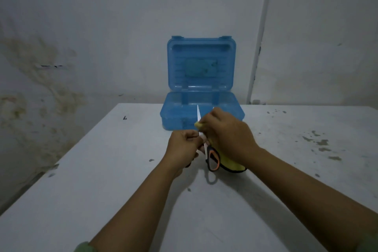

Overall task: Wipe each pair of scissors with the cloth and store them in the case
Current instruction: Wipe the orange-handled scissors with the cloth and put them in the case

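The left hand [182, 145] gripped the scissors [206, 149] over the table [102, 170], probably to keep them steady, while the right hand [227, 137] squeezed the yellow cloth [231, 164] on a blade, and the blue case [201, 106] waited open just behind.

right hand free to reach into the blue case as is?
Probably not yet: the right hand grips the yellow cloth on the scissors. The open blue case sits just beyond, nothing between.
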